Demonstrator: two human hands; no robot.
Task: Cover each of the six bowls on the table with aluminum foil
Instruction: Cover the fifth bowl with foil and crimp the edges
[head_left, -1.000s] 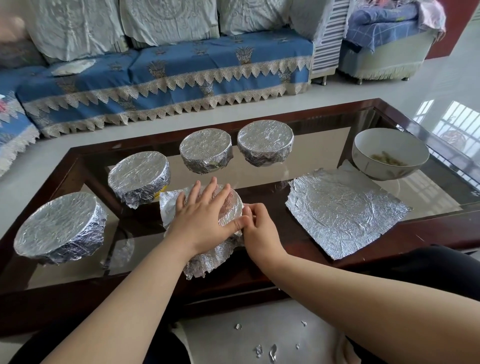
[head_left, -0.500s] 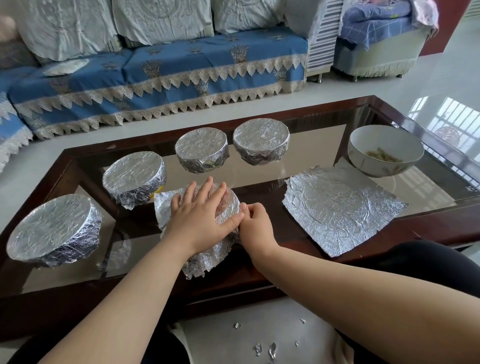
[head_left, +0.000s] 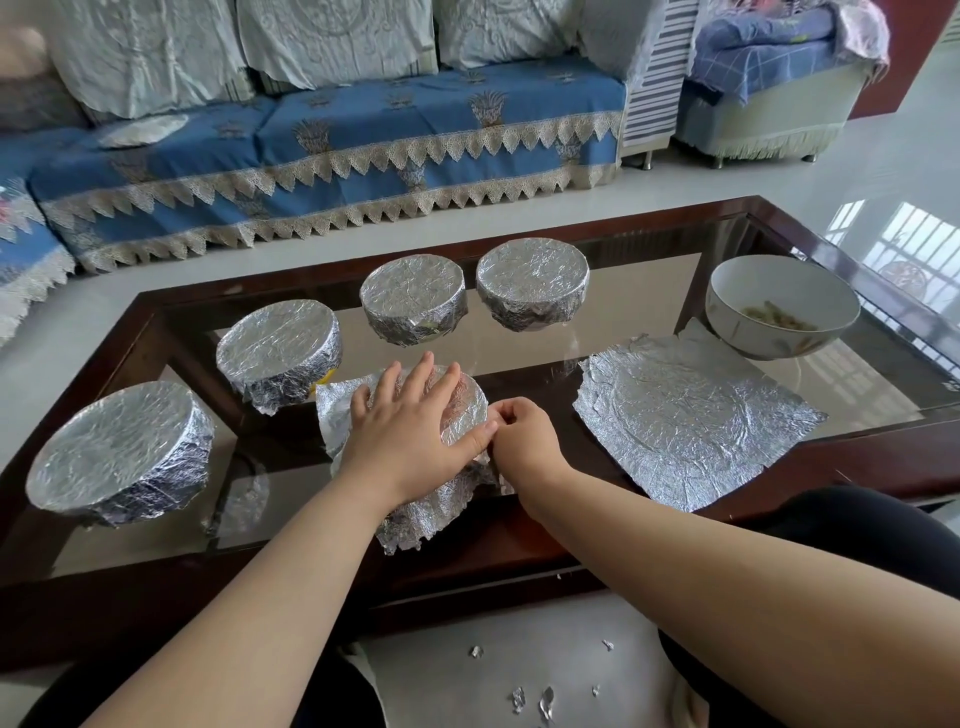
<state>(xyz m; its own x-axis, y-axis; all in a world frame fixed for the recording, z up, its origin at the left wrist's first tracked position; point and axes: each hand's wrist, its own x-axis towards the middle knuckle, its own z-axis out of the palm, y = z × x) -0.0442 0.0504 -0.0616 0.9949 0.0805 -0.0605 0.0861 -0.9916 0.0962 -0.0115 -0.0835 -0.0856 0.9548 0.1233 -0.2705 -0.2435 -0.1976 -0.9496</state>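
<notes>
the left hand (head_left: 410, 431) lies flat, fingers straight and spread, on the foil-draped bowl (head_left: 462, 410); the right hand (head_left: 524, 436) pinches its foil edge with curled fingers. an uncovered bowl (head_left: 779, 312) sits by a loose foil sheet (head_left: 691, 421).

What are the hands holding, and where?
The left hand presses flat on the foil atop the near bowl. The right hand pinches that foil's edge at the bowl's right rim.

Bare forearms, no sleeves, dark trousers (head_left: 857, 525)
</notes>
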